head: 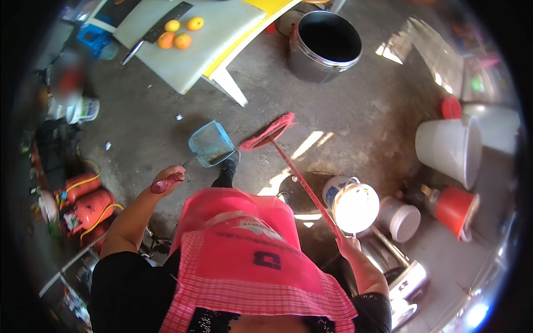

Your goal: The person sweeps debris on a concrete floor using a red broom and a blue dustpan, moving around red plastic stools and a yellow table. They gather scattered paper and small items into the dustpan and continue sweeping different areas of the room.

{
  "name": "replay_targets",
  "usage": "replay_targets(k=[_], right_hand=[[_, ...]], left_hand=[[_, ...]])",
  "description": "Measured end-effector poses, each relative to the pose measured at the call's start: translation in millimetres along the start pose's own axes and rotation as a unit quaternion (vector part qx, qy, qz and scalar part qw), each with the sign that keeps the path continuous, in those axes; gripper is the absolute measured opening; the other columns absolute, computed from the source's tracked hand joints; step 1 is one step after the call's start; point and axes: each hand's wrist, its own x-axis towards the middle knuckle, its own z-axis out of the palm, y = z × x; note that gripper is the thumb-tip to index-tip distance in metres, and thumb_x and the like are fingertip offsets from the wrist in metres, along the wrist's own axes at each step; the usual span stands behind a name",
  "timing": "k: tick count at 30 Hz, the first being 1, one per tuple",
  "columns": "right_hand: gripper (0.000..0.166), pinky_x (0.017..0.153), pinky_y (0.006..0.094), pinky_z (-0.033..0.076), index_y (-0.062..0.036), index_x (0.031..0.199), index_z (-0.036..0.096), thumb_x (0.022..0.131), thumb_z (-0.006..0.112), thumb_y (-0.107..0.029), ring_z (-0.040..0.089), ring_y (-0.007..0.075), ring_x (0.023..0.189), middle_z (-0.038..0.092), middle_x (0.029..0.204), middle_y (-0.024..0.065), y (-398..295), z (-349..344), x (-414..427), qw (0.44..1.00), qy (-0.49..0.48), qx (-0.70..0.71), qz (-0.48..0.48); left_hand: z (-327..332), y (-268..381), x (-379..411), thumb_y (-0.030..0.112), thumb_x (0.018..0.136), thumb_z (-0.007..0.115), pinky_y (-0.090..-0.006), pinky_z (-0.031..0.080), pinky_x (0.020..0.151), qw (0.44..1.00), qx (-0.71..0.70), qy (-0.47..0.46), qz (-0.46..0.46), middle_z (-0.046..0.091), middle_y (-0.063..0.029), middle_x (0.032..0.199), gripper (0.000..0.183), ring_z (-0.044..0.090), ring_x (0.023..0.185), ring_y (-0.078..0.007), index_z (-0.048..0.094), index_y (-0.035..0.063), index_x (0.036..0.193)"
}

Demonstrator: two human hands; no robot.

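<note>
My left hand (173, 174) is closed around the dark pink grip (163, 185) of a long-handled dustpan. Its blue plastic pan (211, 139) is by my dark shoe (234, 160), low over or on the concrete floor; contact is hard to tell. A little dark dirt seems to lie inside the pan. In my right hand (349, 246) is the red stick (302, 183) of a broom, which slants away from me. The broom's pink bristle head (268, 132) lies just right of the dustpan, apart from it.
Ahead stands a table (239, 31) bearing a white board (183, 62), a cleaver-like knife (160, 31) and several orange fruits (182, 41). A large metal pot (325, 66) is beyond. Buckets (443, 145) line the right; red gas cylinders (93, 208) stand left. Paper scraps (108, 145) dot the floor.
</note>
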Motion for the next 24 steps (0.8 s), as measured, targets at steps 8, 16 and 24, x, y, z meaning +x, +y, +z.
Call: replay_targets(k=[8,16,24], right_hand=[[0.058,0.072,0.0495,0.048,-0.0283,0.145,0.019,0.093,0.045,-0.034,0.064,0.0400,0.077,0.065,0.081,0.0217,17.6,41.9,35.9,0.996,-0.028,0.049,-0.067],[0.054,0.075,0.0497,0.048,-0.0314,0.143,0.024,0.093,0.044,-0.037,0.062,0.0417,0.083,0.064,0.090,0.0228,80.4,38.2,-12.8,0.997,-0.063,0.046,-0.012],[0.055,0.075,0.0482,0.048,-0.0347,0.145,0.017,0.095,0.040,-0.036,0.062,0.0401,0.087,0.064,0.096,0.0223,-17.9,-30.0,115.3,0.989,-0.065,0.018,-0.129]], left_hand=[[47.7,54.9,-87.5,0.006,0.085,0.058,-0.0255,0.046,0.074,0.962,0.104,0.151,-0.204,0.058,-0.0044,0.087,0.009,0.056,0.082,-0.0112,0.056,0.0051,0.094],[96.0,33.1,-138.4,0.006,0.089,0.054,-0.0229,0.047,0.067,0.950,-0.076,0.172,-0.248,0.055,-0.0012,0.084,0.007,0.054,0.070,-0.0096,0.057,0.0057,0.096],[148.5,69.0,-137.6,0.010,0.090,0.055,-0.0233,0.041,0.063,0.919,-0.168,0.224,-0.277,0.049,0.0003,0.076,0.008,0.047,0.067,-0.0084,0.054,0.0046,0.096]])
